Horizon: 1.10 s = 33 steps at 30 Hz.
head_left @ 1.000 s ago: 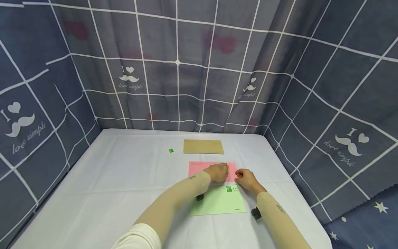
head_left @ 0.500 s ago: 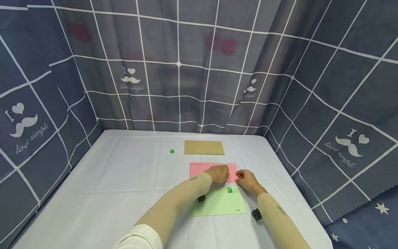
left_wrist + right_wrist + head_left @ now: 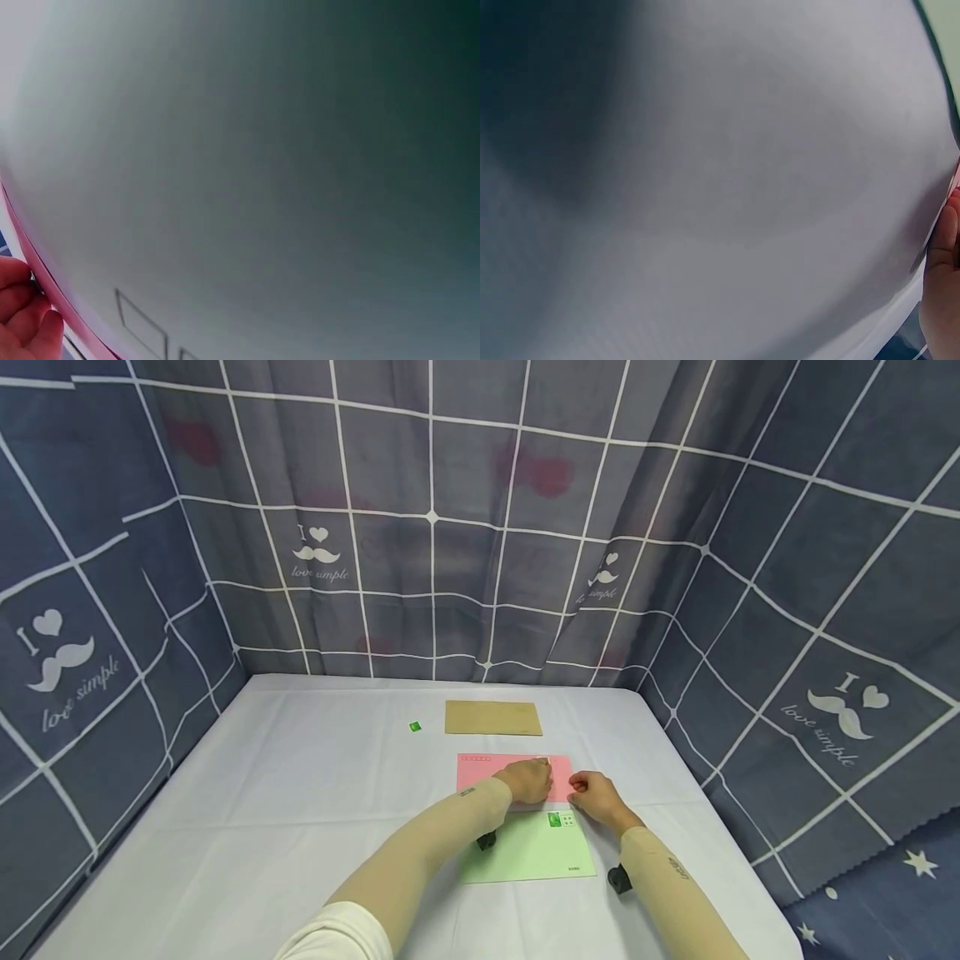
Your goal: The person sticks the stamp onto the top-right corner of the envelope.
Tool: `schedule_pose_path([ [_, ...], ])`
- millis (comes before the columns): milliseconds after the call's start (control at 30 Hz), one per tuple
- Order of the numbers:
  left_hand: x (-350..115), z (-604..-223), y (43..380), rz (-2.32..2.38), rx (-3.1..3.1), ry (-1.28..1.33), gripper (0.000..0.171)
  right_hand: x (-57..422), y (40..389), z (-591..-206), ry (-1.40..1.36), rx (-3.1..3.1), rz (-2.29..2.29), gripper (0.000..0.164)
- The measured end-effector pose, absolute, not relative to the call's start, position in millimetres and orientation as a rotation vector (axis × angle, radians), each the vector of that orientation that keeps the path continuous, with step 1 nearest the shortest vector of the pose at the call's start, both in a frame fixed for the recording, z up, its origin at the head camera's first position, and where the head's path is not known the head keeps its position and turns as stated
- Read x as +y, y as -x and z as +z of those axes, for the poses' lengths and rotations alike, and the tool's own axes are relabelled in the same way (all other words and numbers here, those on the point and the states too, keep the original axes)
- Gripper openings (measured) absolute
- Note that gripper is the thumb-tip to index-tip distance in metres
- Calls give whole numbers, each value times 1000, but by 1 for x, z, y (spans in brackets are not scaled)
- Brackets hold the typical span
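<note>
A pink envelope (image 3: 478,768) lies flat on the white table, a row of small boxes at its upper left. My left hand (image 3: 527,779) rests on its right part, fingers bent down onto the paper; whether they pinch anything is hidden. A small white patch shows by those fingertips. At the envelope's right edge, my right hand (image 3: 597,795) touches the paper with loosely bent fingers, index and thumb apart. Only part of the left hand (image 3: 28,319) enters the left wrist view. Likewise the right hand (image 3: 941,277) sits at the right wrist view's edge.
A green envelope (image 3: 525,852) with a green stamp (image 3: 555,819) lies just nearer than the pink one. Farther back are a brown envelope (image 3: 492,718) and a loose green stamp (image 3: 416,726). Gridded dark curtains (image 3: 390,552) surround the table (image 3: 322,752).
The head view has shifted very slightly, so everything sits a little lower. Both hands stay at the same places on the pink envelope.
</note>
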State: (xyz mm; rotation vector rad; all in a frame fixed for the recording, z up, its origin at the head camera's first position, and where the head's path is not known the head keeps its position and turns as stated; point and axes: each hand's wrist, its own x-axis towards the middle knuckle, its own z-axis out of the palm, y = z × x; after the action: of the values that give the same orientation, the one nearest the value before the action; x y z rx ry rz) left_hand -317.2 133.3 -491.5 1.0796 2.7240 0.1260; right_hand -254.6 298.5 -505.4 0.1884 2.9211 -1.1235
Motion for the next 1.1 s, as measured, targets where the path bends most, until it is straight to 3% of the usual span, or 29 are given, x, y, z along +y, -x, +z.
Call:
schedule_pose_path([
  [467,122,-487,328,205,2719,-1099,43,300,256,-505,-187,2903,-1134,30],
  [1100,56,-474,372,306,2767,-919,48,300,254,-504,-221,2868,-1159,33],
])
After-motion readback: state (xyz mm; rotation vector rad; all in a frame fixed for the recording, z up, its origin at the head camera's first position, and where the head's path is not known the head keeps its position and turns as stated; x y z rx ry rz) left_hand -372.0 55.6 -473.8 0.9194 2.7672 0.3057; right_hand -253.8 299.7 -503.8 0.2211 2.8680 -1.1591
